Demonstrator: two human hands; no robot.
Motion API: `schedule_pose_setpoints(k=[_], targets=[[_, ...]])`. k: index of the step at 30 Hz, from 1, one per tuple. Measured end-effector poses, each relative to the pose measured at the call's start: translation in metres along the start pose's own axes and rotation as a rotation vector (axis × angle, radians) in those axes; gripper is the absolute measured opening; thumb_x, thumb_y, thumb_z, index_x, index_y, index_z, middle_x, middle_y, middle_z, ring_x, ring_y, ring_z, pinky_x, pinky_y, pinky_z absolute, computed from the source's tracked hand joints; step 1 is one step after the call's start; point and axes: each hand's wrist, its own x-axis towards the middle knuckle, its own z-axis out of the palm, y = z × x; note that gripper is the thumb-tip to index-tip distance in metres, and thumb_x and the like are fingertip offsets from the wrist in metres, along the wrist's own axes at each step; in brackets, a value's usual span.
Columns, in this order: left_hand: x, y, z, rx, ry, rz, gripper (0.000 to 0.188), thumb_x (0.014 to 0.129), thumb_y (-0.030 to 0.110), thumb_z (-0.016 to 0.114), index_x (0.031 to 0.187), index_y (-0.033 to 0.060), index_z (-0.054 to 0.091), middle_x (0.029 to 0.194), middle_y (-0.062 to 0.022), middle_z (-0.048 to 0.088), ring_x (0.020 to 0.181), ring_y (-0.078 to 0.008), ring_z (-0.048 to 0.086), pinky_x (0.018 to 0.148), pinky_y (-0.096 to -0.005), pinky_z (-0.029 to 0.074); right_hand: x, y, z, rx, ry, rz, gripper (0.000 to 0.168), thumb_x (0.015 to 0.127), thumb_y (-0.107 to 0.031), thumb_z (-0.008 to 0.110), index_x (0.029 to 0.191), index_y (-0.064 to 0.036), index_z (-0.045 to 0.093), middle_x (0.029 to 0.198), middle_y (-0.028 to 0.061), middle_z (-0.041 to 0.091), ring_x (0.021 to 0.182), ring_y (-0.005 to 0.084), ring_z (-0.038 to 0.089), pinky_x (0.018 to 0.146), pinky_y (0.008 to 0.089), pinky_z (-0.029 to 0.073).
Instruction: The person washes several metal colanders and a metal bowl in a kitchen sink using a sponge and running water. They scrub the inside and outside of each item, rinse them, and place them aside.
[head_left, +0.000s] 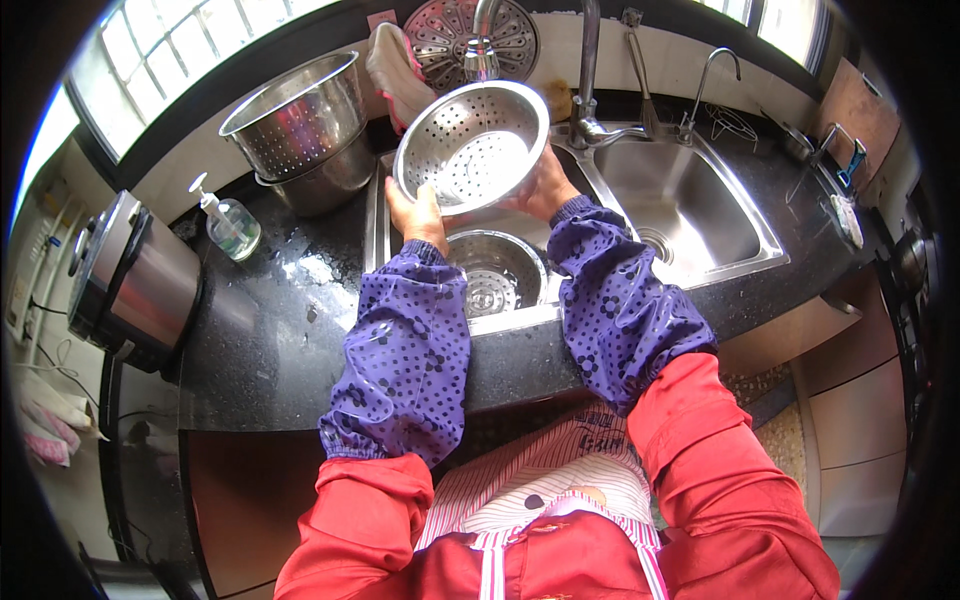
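Between my two hands a round stainless steel colander (478, 161) is held up over the left sink basin, tilted so that its perforated inside faces me. My left hand (418, 217) grips its lower left rim with the thumb over the edge. My right hand (541, 182) supports it from the right side, and most of those fingers are hidden behind the colander. Just above its far rim is the faucet spout (481, 60). Below, a second steel bowl (536, 262) sits in the left basin, partly covered by my left sleeve; perforations or a drain pattern show at its bottom.
At the left stand a large perforated steel pot (300, 120) on another pot, a soap pump bottle (231, 227) and an electric cooker (142, 277). The right basin (675, 202) lies beyond the lever faucet (592, 124). A cutting board (859, 127) leans at the far right.
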Motion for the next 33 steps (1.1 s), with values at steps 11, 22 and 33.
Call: schedule_pose_setpoints(k=[11, 22, 33], targets=[[-0.020, 0.029, 0.013, 0.577, -0.285, 0.641, 0.044, 0.077, 0.050, 0.054, 0.076, 0.0085, 0.068, 0.129, -0.0123, 0.038, 0.123, -0.0338, 0.021, 0.102, -0.0454, 0.012, 0.016, -0.005, -0.031, -0.032, 0.068, -0.050, 0.091, 0.069, -0.078, 0.009, 0.124, -0.013, 0.038, 0.119, 0.0121, 0.048, 0.108, 0.0306, 0.047, 0.087, 0.0552, 0.035], [-0.036, 0.040, 0.014, 0.651, -0.565, 0.595, 0.023, 0.065, 0.031, 0.070, 0.078, 0.0118, 0.066, 0.129, -0.0124, 0.038, 0.122, -0.0315, 0.025, 0.097, -0.0447, 0.021, 0.006, -0.019, -0.040, 0.010, 0.148, -0.018, 0.092, 0.068, -0.079, 0.008, 0.124, -0.013, 0.038, 0.112, 0.0121, 0.052, 0.097, 0.0295, 0.053, 0.073, 0.0451, 0.045], [-0.019, 0.032, 0.013, -0.011, -0.327, 0.374, 0.034, 0.078, 0.036, 0.061, 0.066, 0.0049, 0.055, 0.061, 0.0082, 0.039, 0.059, -0.0038, 0.031, 0.051, -0.0201, 0.027, 0.020, -0.008, -0.040, -0.181, 0.264, -0.036, 0.069, 0.078, -0.069, 0.018, 0.084, -0.008, 0.051, 0.078, 0.0095, 0.056, 0.075, 0.0244, 0.053, 0.064, 0.0355, 0.043]])
